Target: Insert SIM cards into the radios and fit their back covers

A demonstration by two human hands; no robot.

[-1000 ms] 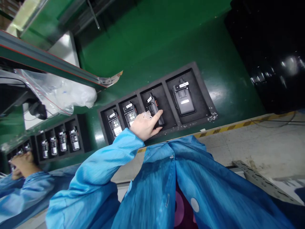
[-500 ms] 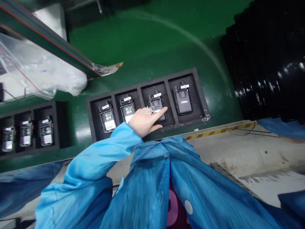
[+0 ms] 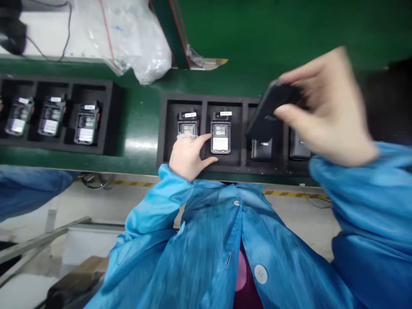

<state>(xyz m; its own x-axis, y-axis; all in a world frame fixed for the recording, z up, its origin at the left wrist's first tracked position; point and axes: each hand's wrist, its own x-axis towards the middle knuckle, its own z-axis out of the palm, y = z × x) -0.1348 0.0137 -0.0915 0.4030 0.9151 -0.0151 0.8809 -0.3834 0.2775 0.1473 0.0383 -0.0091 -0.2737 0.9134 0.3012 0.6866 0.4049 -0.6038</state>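
A black foam tray with compartments holds handheld radios. My left hand has thumb and fingers apart over the leftmost compartment, its fingertips beside the second radio. That radio's back is uncovered, showing a white label. The first radio is partly hidden by my left hand. Pinched in my right hand is a dark flat part, tilted and blurred, above the third compartment. Beneath it the third radio shows a closed black back. My right hand partly covers the fourth radio.
A second foam tray with uncovered radios stands at the left. Clear plastic bags lie behind it, beside a green post. Dark stacked items are at the right. A neighbour's blue sleeve shows at the left edge.
The view has shifted left. My right hand has come into view with the dark part. My left hand has moved from the third compartment to the first, beside the second radio.
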